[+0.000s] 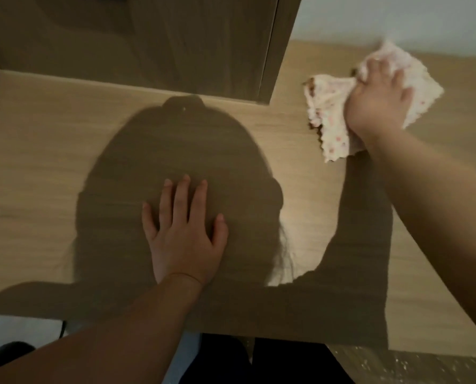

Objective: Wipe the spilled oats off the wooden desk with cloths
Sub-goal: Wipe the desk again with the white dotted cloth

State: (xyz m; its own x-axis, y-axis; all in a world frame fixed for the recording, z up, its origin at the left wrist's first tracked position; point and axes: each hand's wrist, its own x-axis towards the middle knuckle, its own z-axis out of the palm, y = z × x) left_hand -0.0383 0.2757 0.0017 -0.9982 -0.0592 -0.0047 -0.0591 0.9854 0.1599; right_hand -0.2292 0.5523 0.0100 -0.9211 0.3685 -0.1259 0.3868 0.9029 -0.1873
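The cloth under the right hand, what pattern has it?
Cream-white cloth with small pink-red spots, seen in the head view.

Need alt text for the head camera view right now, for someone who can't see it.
A person's right hand presses a bunched pale, pink-spotted cloth onto the far right of a light wooden desk. The left hand rests flat, fingers spread, on the desk centre, inside the person's shadow. No oats are clearly visible on the desk.
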